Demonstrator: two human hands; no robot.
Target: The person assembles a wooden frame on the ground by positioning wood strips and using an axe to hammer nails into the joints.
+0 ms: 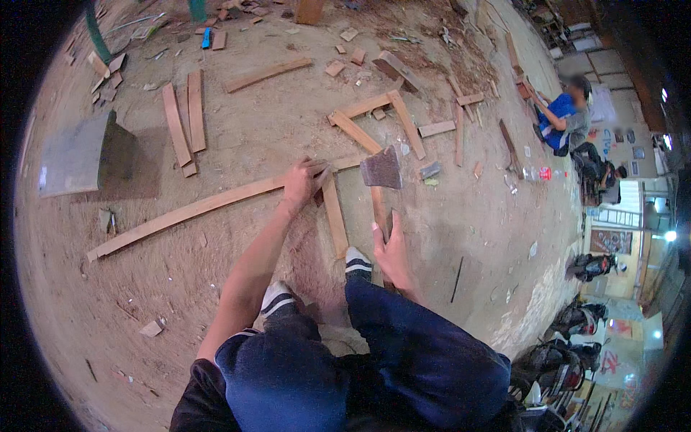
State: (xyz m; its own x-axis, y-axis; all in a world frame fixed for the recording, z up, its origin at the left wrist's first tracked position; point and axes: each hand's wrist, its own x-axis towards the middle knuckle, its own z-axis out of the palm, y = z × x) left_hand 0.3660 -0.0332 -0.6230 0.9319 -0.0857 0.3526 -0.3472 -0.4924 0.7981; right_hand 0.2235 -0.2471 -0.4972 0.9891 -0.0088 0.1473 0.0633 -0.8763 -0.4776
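My left hand (306,180) is closed on a long wooden strip (194,207) that lies across the dirt floor. It grips where a shorter wooden piece (335,219) meets the strip; the fingers hide the joint. The short piece runs back toward my right foot (357,263), its near end beside the toe. In my right hand (391,248) is the wooden handle of a hatchet-like tool. The tool's broad, dark, four-sided head (381,170) is raised in front of me, hiding the strip's right end. How the tool's edge lies, I cannot tell.
Beyond the tool lies an angled wooden frame (363,108). Loose strips (186,119) and offcuts scatter the dirt floor. A grey metal box-like object (79,155) stands at left. People (565,115) sit at far right, with motorcycles (568,353) parked nearer along that side.
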